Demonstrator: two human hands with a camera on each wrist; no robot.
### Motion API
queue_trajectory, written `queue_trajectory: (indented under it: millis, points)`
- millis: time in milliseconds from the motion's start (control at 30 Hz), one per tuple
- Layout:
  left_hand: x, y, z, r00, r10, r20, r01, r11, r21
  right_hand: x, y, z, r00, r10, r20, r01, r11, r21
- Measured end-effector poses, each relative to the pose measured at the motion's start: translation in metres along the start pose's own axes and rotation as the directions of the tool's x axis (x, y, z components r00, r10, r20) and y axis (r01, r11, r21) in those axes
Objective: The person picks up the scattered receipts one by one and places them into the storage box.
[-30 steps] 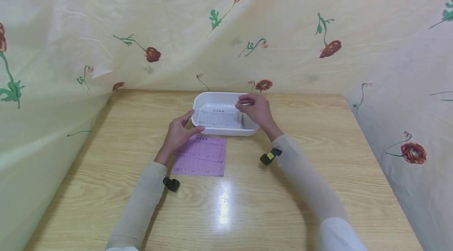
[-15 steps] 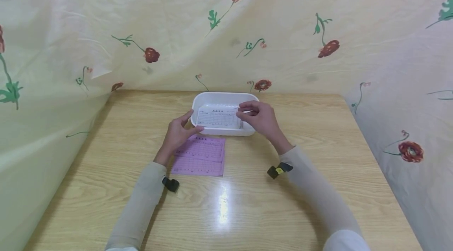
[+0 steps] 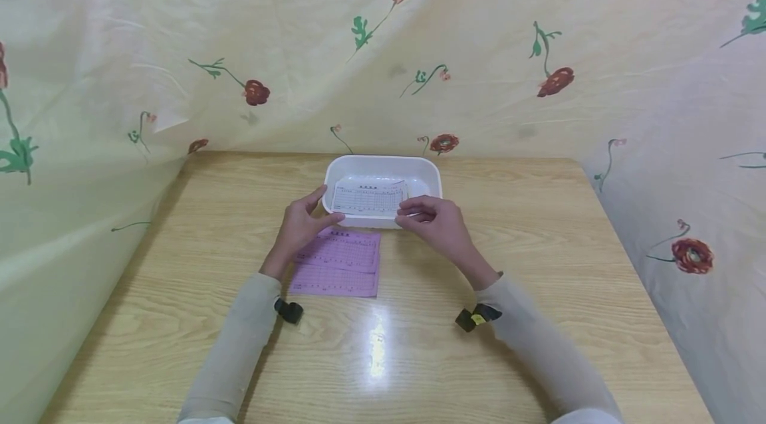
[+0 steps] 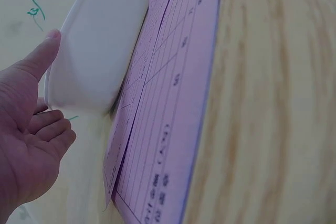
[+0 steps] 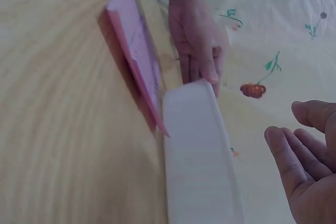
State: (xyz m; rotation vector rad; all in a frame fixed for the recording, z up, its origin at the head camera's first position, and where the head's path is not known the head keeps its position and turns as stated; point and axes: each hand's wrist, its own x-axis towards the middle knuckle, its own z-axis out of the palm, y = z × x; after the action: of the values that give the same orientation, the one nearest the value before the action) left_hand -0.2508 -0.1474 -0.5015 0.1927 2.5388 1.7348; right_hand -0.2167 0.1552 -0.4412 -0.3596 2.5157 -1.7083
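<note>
A white plastic tray (image 3: 383, 222) stands near the back of the table, with white printed forms (image 3: 368, 199) lying in it. My left hand (image 3: 302, 226) holds the tray's left front corner, thumb on the front rim and fingers at the left end. At the tray's right front rim is my right hand (image 3: 435, 224). In the right wrist view, thumb and fingers of this right hand (image 5: 307, 156) stand apart with nothing between them. Pink printed forms (image 3: 338, 282) lie overlapping on the table in front of the tray, partly beside the left hand.
The light wooden table (image 3: 431, 371) reaches back to a flower-patterned cloth (image 3: 479, 45), which hangs behind it and at both sides. Each wrist wears a small black camera, one (image 3: 290, 312) on the left sleeve and another (image 3: 475, 318) on the right.
My right hand has drawn back toward me, from over the tray's inside to its front rim. The left hand, the tray and the pink forms stay in place.
</note>
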Motion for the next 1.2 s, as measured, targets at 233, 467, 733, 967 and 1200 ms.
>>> queue_trajectory:
  millis: [233,467,733,967,1200]
  points:
    - [0.0,0.001,0.001,1.0,0.0,-0.002,0.0,1.0,0.004,-0.011,0.01,0.01,0.998,0.023,0.057,-0.021,1.0,-0.022]
    - [0.001,0.0,0.001,1.0,0.009,-0.008,-0.009,1.0,0.013,-0.014,0.02,0.02,0.994,0.038,0.104,-0.034,0.998,-0.045]
    - [0.001,-0.001,0.001,1.0,0.005,-0.006,-0.005,1.0,0.014,-0.011,0.03,0.029,0.987,0.076,0.141,-0.067,0.995,-0.069]
    - [0.002,-0.001,0.001,1.0,-0.003,-0.006,0.003,1.0,0.025,-0.008,0.033,0.037,0.985,0.082,0.155,-0.071,0.995,-0.077]
    - [0.002,0.0,0.001,1.0,-0.011,-0.009,0.011,0.999,0.03,-0.005,0.038,0.043,0.984,0.091,0.156,-0.076,0.992,-0.1]
